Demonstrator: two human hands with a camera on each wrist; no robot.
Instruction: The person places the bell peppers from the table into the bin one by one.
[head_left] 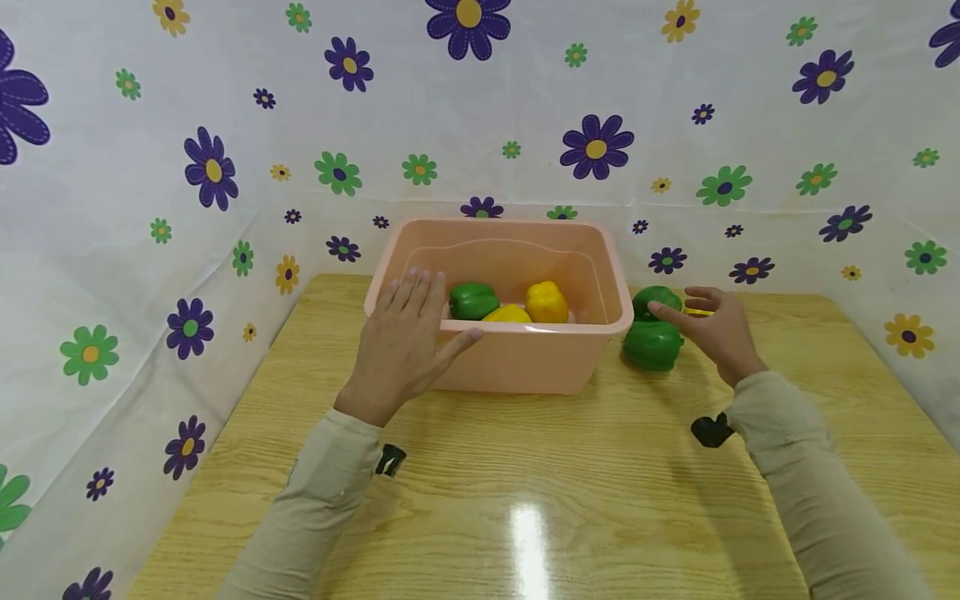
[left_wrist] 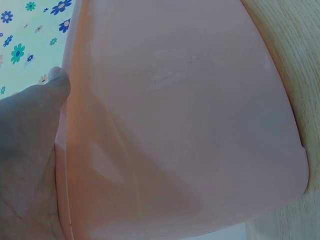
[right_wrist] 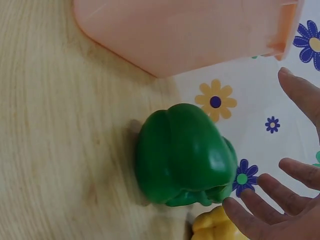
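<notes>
A pink plastic bin [head_left: 510, 358] holds a green bell pepper [head_left: 472, 301] and two yellow ones, one yellow bell pepper [head_left: 547, 302] showing whole and the other half hidden by the front wall. My left hand [head_left: 401, 342] lies over the bin's front left rim with its fingers straight; the left wrist view has its thumb along that rim. To the right of the bin stand two green bell peppers, the nearer green pepper [right_wrist: 182, 155] in front of the other. Beside them hovers my right hand [head_left: 712, 329], fingers spread, holding nothing. Another yellow pepper [right_wrist: 217, 227] is partly hidden by that hand.
The bin and peppers are on a light wooden table [head_left: 480, 483]. A white cloth [head_left: 495, 100] with printed flowers hangs behind the table and along its sides. Black straps [head_left: 712, 431] show at both wrists.
</notes>
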